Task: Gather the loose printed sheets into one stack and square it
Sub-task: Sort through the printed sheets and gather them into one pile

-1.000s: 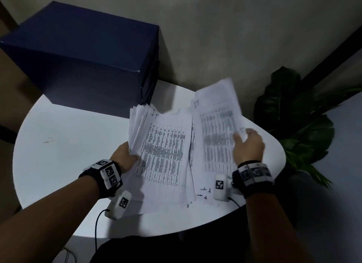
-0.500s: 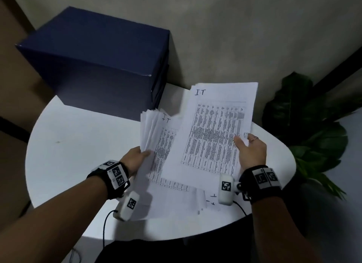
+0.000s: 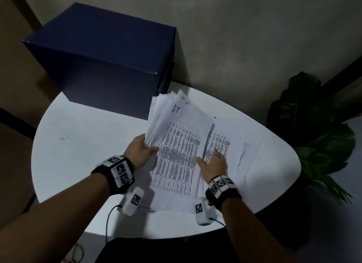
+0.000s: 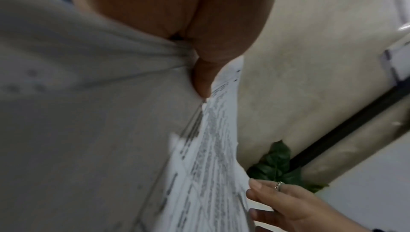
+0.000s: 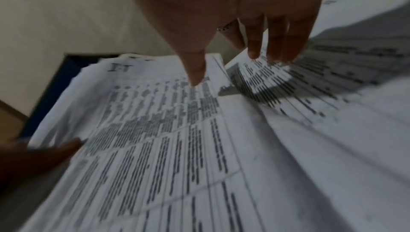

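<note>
A fanned bundle of printed sheets point(image 3: 176, 145) with table print and a handwritten mark near the top is tilted up off the white table point(image 3: 82, 155). My left hand point(image 3: 140, 151) grips its left edge, thumb on top, fingers hidden underneath. In the left wrist view the bundle point(image 4: 206, 165) runs down from that thumb. My right hand point(image 3: 212, 163) lies with straight fingers: thumb on the bundle's right edge, fingertips point(image 5: 275, 55) on a loose printed sheet point(image 3: 219, 143) flat on the table. More loose sheets point(image 3: 244, 151) lie to the right of it.
A large dark blue box point(image 3: 105, 57) stands at the back of the table, just behind the bundle's top edge. A green potted plant point(image 3: 313, 125) stands beyond the table's right rim. A wall runs close behind.
My right hand laid the sheet it held onto the bundle, let go, and dropped to the loose sheets on the table. My left hand kept its grip on the bundle.
</note>
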The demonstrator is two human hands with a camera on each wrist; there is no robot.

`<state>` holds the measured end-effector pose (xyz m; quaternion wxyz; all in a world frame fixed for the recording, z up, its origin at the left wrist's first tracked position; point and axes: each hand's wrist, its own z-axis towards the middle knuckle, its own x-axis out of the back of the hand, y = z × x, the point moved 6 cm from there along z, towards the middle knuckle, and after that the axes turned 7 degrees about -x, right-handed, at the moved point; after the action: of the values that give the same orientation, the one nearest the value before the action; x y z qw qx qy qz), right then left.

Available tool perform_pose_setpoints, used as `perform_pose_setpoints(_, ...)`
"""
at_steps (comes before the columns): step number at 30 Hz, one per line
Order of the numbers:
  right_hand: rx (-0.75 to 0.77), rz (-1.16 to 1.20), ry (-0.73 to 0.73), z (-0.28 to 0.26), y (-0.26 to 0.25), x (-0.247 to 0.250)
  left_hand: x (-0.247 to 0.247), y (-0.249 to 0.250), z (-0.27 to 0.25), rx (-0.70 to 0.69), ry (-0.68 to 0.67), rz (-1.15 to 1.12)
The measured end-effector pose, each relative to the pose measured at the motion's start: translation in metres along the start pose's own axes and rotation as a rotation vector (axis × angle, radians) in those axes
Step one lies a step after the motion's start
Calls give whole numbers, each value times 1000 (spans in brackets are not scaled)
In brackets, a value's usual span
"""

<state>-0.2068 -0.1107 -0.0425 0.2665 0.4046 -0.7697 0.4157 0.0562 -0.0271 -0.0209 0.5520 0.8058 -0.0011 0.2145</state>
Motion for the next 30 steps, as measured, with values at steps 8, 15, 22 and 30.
perform_pose_setpoints(8, 347, 923, -80, -50, -66, 109, 44, 111, -26, -328, 31, -358)
perform_pose_setpoints(15, 680, 965, 123, -92, -92, 163, 30, 126, -27, -537, 157, -193)
perform_pose_setpoints(22, 267, 793, 72, -44, -59, 108, -3, 69, -4, -309, 132, -191)
perform_pose_setpoints(30, -422, 11, 110, 7, 41, 45, 24, 90, -2, -460, 347, 17)
